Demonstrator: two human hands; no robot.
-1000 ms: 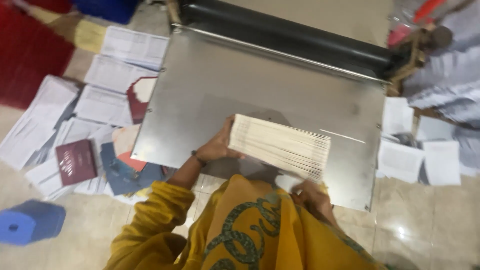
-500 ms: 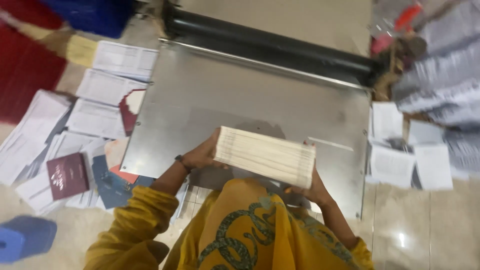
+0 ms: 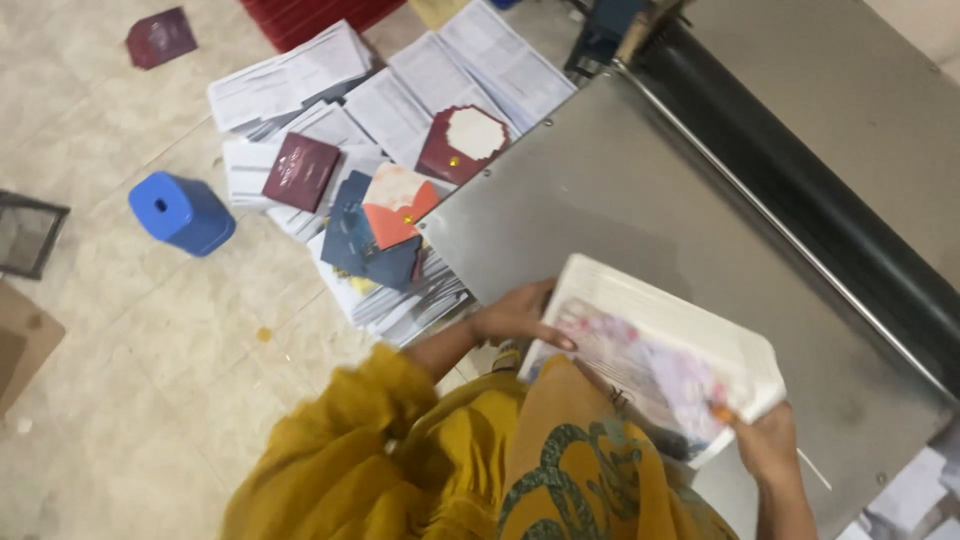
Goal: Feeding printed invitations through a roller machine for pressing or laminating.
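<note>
Both of my hands hold a thick stack of printed sheets (image 3: 665, 355) over the near part of a grey metal machine bed (image 3: 640, 200). My left hand (image 3: 515, 315) grips the stack's left end, thumb on the printed top sheet. My right hand (image 3: 765, 445) holds its right lower corner. The stack is tilted, its pale printed face turned up towards me. My yellow sleeves and patterned yellow garment fill the bottom of the view.
A black roller (image 3: 800, 190) runs along the bed's far side. Left of the bed, on the tiled floor, lie piles of white printed sheets (image 3: 300, 75), maroon and blue cards (image 3: 300, 170), and a blue plastic stool (image 3: 180, 212). A dark mesh tray (image 3: 25, 232) sits at the far left.
The camera has swung left and tilted. The stack, held edge-on over the bed before, is now turned so its printed face shows, and it sits closer to my body.
</note>
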